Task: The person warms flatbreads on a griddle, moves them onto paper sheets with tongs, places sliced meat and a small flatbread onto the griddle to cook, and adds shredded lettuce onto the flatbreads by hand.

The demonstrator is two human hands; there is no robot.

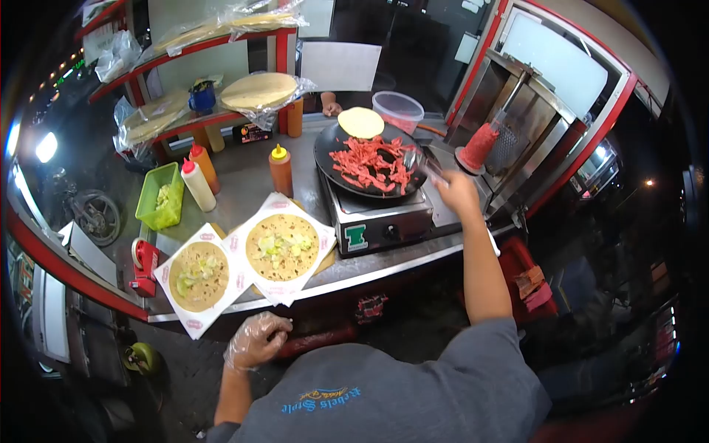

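My right hand point(456, 192) is closed around a metal spatula point(422, 164), blurred, its end at the right side of a black pan point(325, 164). Strips of red meat point(373, 166) lie in the pan, and a round flatbread point(361, 122) rests at its far edge. In a clear plastic glove, my left hand point(257, 340) hangs in front of the counter with its fingers curled, nothing visible in them. Beyond it, two flatbreads, one on the left point(199, 277) and one on the right point(282, 247), lie on white paper, each topped with chopped pale-green vegetable.
Squeeze bottles point(281, 171) and a green basket point(159, 198) of chopped vegetable stand on the left of the counter. Stacked flatbreads point(258, 91) sit on the shelf. A vertical meat spit point(480, 146) stands right. Another person's hand point(331, 105) shows behind the pan.
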